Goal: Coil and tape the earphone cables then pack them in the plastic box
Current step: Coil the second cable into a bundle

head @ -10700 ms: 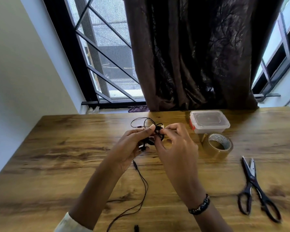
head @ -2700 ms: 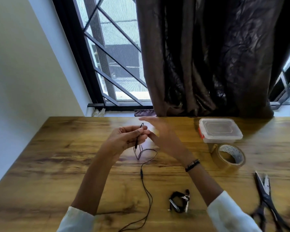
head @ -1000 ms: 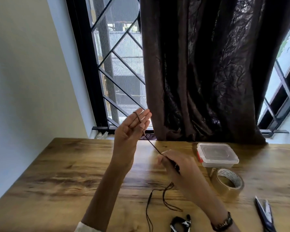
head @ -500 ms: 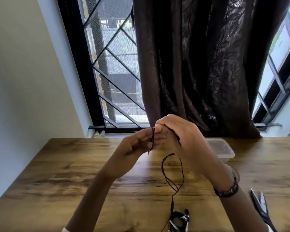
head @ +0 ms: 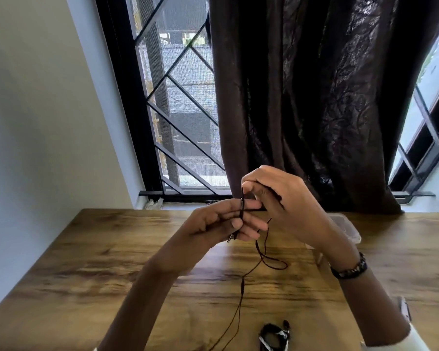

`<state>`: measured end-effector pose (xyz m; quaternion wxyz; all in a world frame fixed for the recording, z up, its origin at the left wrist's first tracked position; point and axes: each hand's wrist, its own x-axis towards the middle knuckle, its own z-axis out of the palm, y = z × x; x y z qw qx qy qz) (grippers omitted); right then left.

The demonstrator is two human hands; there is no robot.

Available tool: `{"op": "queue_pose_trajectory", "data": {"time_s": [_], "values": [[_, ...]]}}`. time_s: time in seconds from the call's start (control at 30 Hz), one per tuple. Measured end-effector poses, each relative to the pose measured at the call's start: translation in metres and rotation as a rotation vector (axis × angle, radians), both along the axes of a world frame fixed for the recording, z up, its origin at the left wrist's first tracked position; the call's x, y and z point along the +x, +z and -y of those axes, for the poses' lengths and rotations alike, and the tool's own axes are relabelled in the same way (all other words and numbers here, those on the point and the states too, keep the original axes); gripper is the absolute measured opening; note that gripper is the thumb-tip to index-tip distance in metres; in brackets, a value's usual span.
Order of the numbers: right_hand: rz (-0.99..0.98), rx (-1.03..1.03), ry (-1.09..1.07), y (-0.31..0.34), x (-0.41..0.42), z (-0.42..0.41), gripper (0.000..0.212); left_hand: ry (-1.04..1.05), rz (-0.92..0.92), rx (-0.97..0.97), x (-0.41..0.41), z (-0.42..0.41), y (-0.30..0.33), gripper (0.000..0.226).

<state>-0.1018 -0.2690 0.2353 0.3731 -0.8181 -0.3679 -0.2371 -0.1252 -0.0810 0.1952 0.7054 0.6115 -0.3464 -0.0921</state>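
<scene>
Above the wooden table point(head: 86, 262), our left hand point(head: 213, 224) grips the black earphone cable point(head: 242, 287) across its fingers; our right hand point(head: 284, 201) pinches it above. The plastic box point(head: 347, 228) sits behind our right wrist.

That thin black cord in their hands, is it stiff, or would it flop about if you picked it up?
Probably very floppy: the earphone cable sags from the left hand and right hand in loose loops onto the table. It looks thin, so likely light and apt to tangle.
</scene>
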Motion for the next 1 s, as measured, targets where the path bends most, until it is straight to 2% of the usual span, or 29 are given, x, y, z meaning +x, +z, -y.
{"op": "queue_pose_trajectory", "data": {"time_s": [0.13,0.27,0.43,0.53,0.73,1.0], "values": [[-0.029,0.052,0.051,-0.009,0.006,0.0,0.018,0.024,0.002,-0.03,-0.002,0.0,0.003,0.036],[-0.111,0.122,0.09,-0.029,0.006,-0.006,0.017,0.032,-0.08,-0.205,-0.001,0.005,0.002,0.036],[-0.164,0.253,0.057,-0.052,-0.002,-0.025,0.029,0.061,-0.24,-0.374,0.011,0.014,-0.001,0.039],[-0.202,0.229,-0.03,-0.066,-0.004,-0.029,0.025,0.096,-0.279,-0.412,0.016,0.013,-0.003,0.037],[-0.241,0.189,-0.039,-0.08,-0.012,-0.024,0.023,0.196,-0.243,-0.369,0.021,0.016,-0.015,0.041],[-0.301,0.056,-0.003,-0.079,-0.027,-0.018,0.022,0.364,-0.105,-0.194,0.021,0.02,-0.022,0.047]]}}
